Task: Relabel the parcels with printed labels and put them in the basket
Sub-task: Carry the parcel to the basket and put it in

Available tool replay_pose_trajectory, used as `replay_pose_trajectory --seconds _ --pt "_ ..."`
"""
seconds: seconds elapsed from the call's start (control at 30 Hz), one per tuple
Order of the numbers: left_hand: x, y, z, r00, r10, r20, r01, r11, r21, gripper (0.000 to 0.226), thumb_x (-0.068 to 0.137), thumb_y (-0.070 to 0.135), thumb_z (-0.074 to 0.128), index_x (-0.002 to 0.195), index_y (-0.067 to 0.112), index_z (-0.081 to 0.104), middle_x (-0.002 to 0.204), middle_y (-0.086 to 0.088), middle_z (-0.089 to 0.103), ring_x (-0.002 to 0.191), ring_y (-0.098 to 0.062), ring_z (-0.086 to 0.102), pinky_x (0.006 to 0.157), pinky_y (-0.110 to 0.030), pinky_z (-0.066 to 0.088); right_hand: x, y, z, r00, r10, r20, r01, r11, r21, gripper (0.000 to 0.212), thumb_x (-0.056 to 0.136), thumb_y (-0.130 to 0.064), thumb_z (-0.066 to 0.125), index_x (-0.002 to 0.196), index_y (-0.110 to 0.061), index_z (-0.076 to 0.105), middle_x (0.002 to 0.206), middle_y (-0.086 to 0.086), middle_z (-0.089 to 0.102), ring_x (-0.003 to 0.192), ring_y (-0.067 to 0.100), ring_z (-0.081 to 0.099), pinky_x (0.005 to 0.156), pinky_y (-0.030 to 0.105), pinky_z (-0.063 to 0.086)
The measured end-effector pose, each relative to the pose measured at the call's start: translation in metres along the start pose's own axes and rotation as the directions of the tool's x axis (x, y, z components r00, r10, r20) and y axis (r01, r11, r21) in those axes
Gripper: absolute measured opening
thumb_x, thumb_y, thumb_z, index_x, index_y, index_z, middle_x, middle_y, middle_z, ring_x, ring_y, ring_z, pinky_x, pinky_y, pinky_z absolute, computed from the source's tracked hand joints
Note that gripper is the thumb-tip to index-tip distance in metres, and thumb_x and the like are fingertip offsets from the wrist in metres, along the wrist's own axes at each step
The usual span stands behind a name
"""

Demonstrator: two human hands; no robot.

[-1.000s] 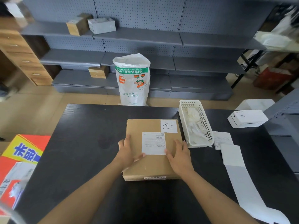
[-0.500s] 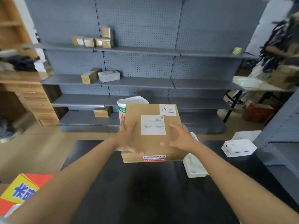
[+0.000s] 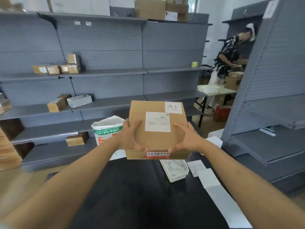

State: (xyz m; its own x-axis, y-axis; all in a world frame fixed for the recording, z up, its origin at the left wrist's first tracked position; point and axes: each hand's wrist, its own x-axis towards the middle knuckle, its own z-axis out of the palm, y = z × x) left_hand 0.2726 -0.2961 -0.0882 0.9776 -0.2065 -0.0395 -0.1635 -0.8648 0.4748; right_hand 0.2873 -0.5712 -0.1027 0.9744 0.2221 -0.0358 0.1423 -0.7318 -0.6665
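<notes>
A flat brown cardboard parcel (image 3: 157, 141) is held up in the air above the far edge of the black table (image 3: 140, 195). It carries a white printed label (image 3: 157, 121), a handwritten white sticker at its top right corner and a red strip on its near side. My left hand (image 3: 128, 138) grips its left edge, thumb on top. My right hand (image 3: 188, 139) grips its right edge the same way. A white plastic basket (image 3: 175, 170) sits on the table just below and right of the parcel.
A strip of white label backing (image 3: 219, 195) trails along the table's right side. A white printed sack (image 3: 108, 129) stands on the floor beyond the table. Grey shelving with small boxes (image 3: 57, 104) fills the background. Another person (image 3: 227, 63) stands at the far right.
Both hands lifted the parcel off the table and raised it forward. The camera view tilted upward, showing more of the shelves.
</notes>
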Motion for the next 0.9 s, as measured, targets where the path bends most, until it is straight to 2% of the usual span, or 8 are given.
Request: replay_pose_trajectory --seconds 0.13,0.33,0.4,0.47,0.57,0.63,0.73,0.9 --pt "0.028 0.079 0.028 0.988 0.118 0.104 -0.12 0.993 0.012 0.127 0.061 0.058 0.082 0.151 0.036 -0.005 0.155 -0.005 -0.023 0.145 -0.035 0.012 0.118 -0.043 0.017 -0.051 0.056 -0.055 0.991 0.08 -0.107 -0.079 0.997 0.009 0.122 0.046 -0.058 0.088 0.146 -0.043 0.02 0.155 -0.002 0.0 0.142 0.032 0.016 0.114 0.055 0.022" --pt "0.05 0.242 0.107 0.907 0.351 0.232 -0.353 0.935 -0.033 0.128 0.06 0.056 0.083 0.15 0.038 -0.007 0.153 -0.001 -0.031 0.144 -0.036 0.007 0.116 -0.045 0.018 -0.181 0.159 -0.147 0.916 0.273 -0.294 -0.252 0.962 0.108 0.122 0.043 -0.059 0.088 0.145 -0.045 0.021 0.15 -0.009 0.006 0.14 0.026 0.019 0.115 0.051 0.023" --pt "0.05 0.302 0.142 0.862 0.433 0.262 -0.428 0.9 -0.08 0.128 0.058 0.057 0.084 0.149 0.04 -0.005 0.151 0.003 -0.028 0.142 -0.036 0.011 0.118 -0.045 0.021 -0.233 0.193 -0.179 0.863 0.348 -0.366 -0.328 0.937 0.116 0.12 0.045 -0.057 0.089 0.145 -0.045 0.022 0.15 -0.009 0.006 0.139 0.026 0.018 0.116 0.05 0.023" --pt "0.046 0.36 0.178 0.812 0.515 0.275 -0.499 0.857 -0.131 0.128 0.054 0.059 0.085 0.148 0.041 -0.001 0.15 0.007 -0.017 0.14 -0.034 0.017 0.117 -0.044 0.024 -0.286 0.223 -0.206 0.8 0.414 -0.435 -0.399 0.908 0.13 0.119 0.044 -0.056 0.089 0.144 -0.044 0.025 0.15 -0.007 0.007 0.139 0.026 0.018 0.116 0.048 0.022" --pt "0.034 0.436 0.226 0.723 0.622 0.301 -0.583 0.783 -0.217 0.125 0.052 0.059 0.085 0.148 0.041 0.007 0.15 0.007 -0.009 0.139 -0.03 0.019 0.117 -0.043 0.023 -0.358 0.26 -0.237 0.698 0.506 -0.507 -0.483 0.855 0.188 0.118 0.043 -0.054 0.09 0.143 -0.042 0.029 0.152 -0.005 0.007 0.141 0.025 0.017 0.117 0.04 0.018" --pt "0.026 0.484 0.257 0.652 0.681 0.334 -0.615 0.732 -0.292 0.122 0.051 0.057 0.086 0.149 0.038 0.015 0.152 0.006 -0.006 0.14 -0.027 0.02 0.117 -0.042 0.024 -0.402 0.283 -0.252 0.618 0.569 -0.543 -0.53 0.811 0.247 0.12 0.038 -0.057 0.089 0.142 -0.041 0.032 0.154 -0.002 0.007 0.142 0.026 0.016 0.118 0.045 0.02" --pt "0.023 0.549 0.299 0.551 0.734 0.397 -0.647 0.676 -0.352 0.121 0.052 0.054 0.087 0.149 0.037 0.017 0.155 0.005 -0.01 0.142 -0.025 0.017 0.118 -0.041 0.022 -0.452 0.316 -0.271 0.519 0.644 -0.563 -0.601 0.743 0.296 0.127 0.033 -0.066 0.085 0.144 -0.04 0.029 0.155 -0.003 0.007 0.142 0.028 0.016 0.116 0.052 0.021" --pt "0.041 0.643 0.366 0.438 0.742 0.507 -0.685 0.641 -0.346 0.119 0.057 0.052 0.087 0.15 0.04 0.013 0.157 0.0 -0.018 0.145 -0.026 0.011 0.117 -0.038 0.02 -0.498 0.381 -0.305 0.419 0.698 -0.581 -0.69 0.661 0.296 0.121 0.045 -0.059 0.087 0.147 -0.037 0.025 0.15 -0.005 0.013 0.137 0.029 0.024 0.115 0.049 0.024"
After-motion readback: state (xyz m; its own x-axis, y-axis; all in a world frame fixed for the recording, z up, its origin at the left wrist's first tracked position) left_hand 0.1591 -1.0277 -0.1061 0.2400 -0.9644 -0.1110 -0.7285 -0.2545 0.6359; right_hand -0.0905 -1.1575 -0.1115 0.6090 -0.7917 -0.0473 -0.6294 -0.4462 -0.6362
